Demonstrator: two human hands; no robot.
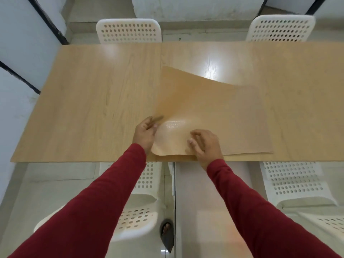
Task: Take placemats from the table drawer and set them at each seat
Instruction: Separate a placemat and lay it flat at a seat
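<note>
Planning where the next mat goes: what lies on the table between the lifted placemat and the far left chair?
Only bare table between the lifted placemat and far left chair, per the head view.

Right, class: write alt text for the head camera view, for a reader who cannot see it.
A person in red sleeves peels the top tan placemat off a small stack at the near edge of a wooden table, left hand lifting its curled left side, right hand pinching its near edge. White perforated chairs stand on both long sides.

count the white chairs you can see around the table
4: two chairs at the far side, far left chair and far right chair; two at the near side, near left chair and near right chair.
</note>
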